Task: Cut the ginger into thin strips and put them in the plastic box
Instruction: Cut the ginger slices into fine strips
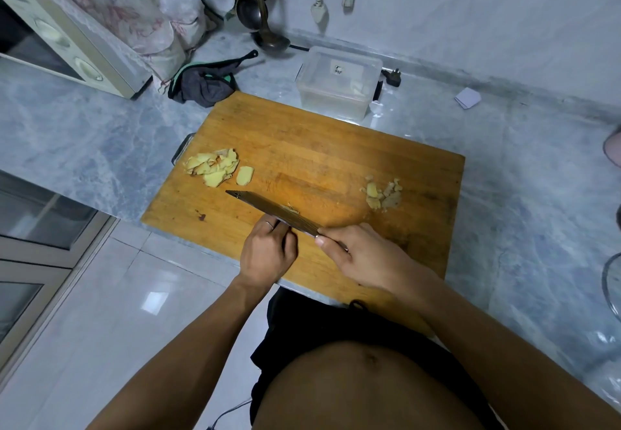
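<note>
Cleaver (272,213): gripped by right hand (356,255); left hand (267,250) fingers curled, steadying ginger at blade, likely for slicing. Ginger slices (215,166) lay beyond fingers; plastic box (337,82) farther off, lidless, ready.

Cool, dim, even light falls over my right hand (356,255); soft shadows sit under both hands. Left of my left hand (267,253) the floor tiles (154,300) glare. Edges bend and blur.
</note>
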Demonstrator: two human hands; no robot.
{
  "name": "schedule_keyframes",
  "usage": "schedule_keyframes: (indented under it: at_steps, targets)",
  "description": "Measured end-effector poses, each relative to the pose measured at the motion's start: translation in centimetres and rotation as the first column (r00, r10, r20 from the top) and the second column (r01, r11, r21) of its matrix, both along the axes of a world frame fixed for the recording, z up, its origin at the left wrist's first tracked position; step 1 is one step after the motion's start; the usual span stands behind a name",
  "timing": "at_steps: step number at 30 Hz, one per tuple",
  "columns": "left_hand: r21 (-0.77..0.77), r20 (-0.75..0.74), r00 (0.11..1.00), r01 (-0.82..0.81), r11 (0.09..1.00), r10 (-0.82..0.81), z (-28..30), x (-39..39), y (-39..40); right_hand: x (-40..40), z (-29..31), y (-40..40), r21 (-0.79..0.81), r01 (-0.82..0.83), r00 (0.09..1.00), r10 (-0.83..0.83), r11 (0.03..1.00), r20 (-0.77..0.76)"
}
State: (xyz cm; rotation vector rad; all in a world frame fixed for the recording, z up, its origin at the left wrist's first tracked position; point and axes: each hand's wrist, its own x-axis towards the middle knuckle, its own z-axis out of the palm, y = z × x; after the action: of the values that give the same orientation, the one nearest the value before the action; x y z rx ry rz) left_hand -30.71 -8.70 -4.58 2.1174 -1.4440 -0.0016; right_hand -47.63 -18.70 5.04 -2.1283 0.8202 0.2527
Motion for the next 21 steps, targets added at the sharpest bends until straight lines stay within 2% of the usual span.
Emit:
schedule_keyframes:
  at_steps: [9, 21]
  targets:
    - [0.111, -0.016, 1.0, -0.02, 0.994, 0.022, -0.4, 0.3, 0.1, 0.5, -1.8, 0.3, -0.034, -0.03, 0.998, 0.028, 0.999, -0.058]
    - [0.112, -0.041, 0.999, 0.016, 0.994, -0.011, -0.8, -0.2, 0.7, 0.4, -1.6, -0.2, -0.065, 0.0, 0.997, 0.004, 0.998, 0.075]
